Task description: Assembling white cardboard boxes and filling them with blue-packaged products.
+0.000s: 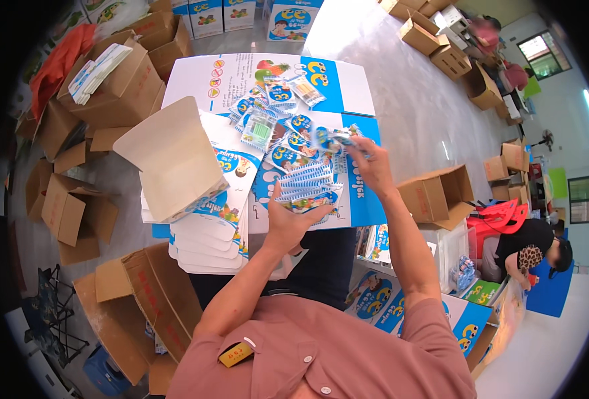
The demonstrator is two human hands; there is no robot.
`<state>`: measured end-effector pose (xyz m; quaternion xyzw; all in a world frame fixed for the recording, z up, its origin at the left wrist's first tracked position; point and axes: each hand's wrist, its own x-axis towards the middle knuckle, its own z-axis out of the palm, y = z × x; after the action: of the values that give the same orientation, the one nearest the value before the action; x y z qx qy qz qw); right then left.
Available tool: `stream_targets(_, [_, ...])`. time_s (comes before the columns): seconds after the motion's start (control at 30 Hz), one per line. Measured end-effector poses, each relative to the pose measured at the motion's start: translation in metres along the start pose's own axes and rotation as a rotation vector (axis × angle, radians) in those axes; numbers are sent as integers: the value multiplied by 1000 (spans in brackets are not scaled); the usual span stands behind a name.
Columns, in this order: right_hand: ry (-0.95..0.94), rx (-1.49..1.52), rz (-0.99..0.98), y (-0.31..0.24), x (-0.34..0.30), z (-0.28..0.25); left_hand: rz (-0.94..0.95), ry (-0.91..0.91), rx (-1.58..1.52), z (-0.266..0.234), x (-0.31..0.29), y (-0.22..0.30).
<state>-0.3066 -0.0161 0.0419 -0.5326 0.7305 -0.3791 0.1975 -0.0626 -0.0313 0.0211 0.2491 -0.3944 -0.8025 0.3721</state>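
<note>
My left hand [288,223] grips a row of small blue-and-white snack packets [306,179] standing on edge, pressed together, low over the table. Up and to the right, my right hand [372,166] pinches a single packet [326,138], slightly blurred. Loose packets [280,93] lie scattered beyond both hands; one [259,129] shows its clear back. Under them is a printed white-and-blue carton surface [366,199]. To the left stands a small carton [171,156] with its flap raised, its inside hidden from here, on a fanned stack of flat printed cartons [208,249].
Brown cardboard boxes stand at left [118,86], lower left [141,299] and right [441,193]. Printed cartons [294,20] line the far side. A person in black [531,249] works at the right beside a red chair [501,219]; others sit at the far right.
</note>
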Motion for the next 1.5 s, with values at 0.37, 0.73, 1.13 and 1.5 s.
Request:
stream_targets(0.37, [116,883,48,-4,-57,26,120,-64,142,14,2,-13])
stream_targets(0.73, [16,967,159,3,-78,52,521,-169,927,12,13,-32])
stream_targets(1.13, [173,1261,203,-3,-74,64,292,-231,825,-9,22,-44])
stream_targets(1.5, [229,1313,176,16,-76,64,394,-113,908,-1,19,-39])
